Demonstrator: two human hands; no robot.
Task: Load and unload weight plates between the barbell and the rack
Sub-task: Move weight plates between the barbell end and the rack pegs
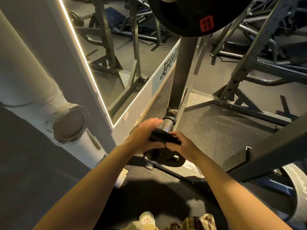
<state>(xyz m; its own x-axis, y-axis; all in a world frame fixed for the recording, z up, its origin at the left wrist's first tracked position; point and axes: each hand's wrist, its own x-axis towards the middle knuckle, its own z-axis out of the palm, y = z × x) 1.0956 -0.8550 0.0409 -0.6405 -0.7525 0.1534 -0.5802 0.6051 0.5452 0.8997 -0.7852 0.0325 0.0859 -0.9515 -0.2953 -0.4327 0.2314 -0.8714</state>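
- Plate point(163, 152): a small black disc with grip slots, held low in front of the person, just beside the end of the chrome peg point(167, 124) at the foot of the rack post point(182, 72).
- Left hand point(144, 138) lies flat along the plate's far-left rim, fingers straight and reaching toward the peg; it steadies and guides, it does not clamp.
- Right hand point(178, 144) sits on the plate's near upper edge with the fingers curled over it, so this hand appears to carry the weight.
- Judgement: two hands on opposite sides keep the bore lined up with the peg, so the plate can slide on or off without jamming. Which direction is intended cannot be told.
- A large plate point(187, 15) with a red label hangs higher on the same post; heavier discs are stored above, the small one on the low peg.
- Hidden: the plate's bore is covered by both hands, so whether the peg tip is already inside it cannot be told.
- Right thumb position is not visible.
- The large plate is cut off by the top edge; its label is too blurred to read.
- Another pale plate point(297, 185) at lower right is partly behind a beam point(265, 151).
- No barbell can be picked out with certainty.
- A mirror point(106, 55) at left repeats rack frames, which confuses depth.
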